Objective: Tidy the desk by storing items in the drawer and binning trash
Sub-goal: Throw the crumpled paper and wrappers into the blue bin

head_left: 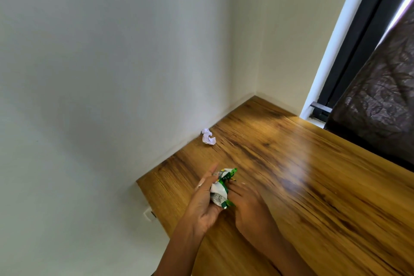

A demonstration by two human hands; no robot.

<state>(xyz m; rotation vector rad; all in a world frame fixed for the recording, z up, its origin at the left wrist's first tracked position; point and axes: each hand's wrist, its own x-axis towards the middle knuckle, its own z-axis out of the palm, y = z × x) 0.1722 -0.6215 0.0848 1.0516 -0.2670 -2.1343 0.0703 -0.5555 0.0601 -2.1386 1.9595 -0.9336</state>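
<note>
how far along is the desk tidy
Mostly done, it seems: the desk shows little clutter. In hand: a crumpled green and white wrapper, gathered between the left hand and right hand. Left: the white paper ball by the wall. No bin or drawer in view.

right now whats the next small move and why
Probably close the left hand fully around the green and white wrapper, so the right hand can reach for the crumpled white paper by the wall. Both hands are on one wrapper; no bin is in view.
</note>
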